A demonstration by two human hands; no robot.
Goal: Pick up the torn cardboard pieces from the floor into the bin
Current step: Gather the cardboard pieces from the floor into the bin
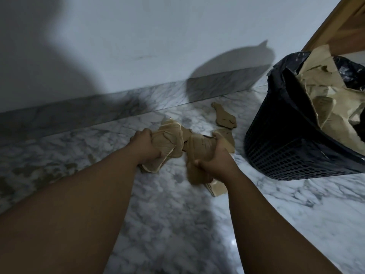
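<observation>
My left hand [147, 146] grips a bunch of torn brown cardboard pieces [169, 143] just above the marble floor. My right hand [216, 161] grips a second bunch of cardboard pieces [199, 153], which hangs down below the fist. One loose cardboard piece [224, 116] lies on the floor beyond my hands, near the wall. Another small piece [227, 136] lies behind my right hand. The black mesh bin [292, 151] with a black liner stands to the right and holds several cardboard pieces [325, 91].
A white wall [138, 36] with a marble skirting [98, 107] runs behind the floor pieces. A wooden door or frame [339, 26] stands at the top right behind the bin. Marble floor [177, 224] stretches toward me between my arms.
</observation>
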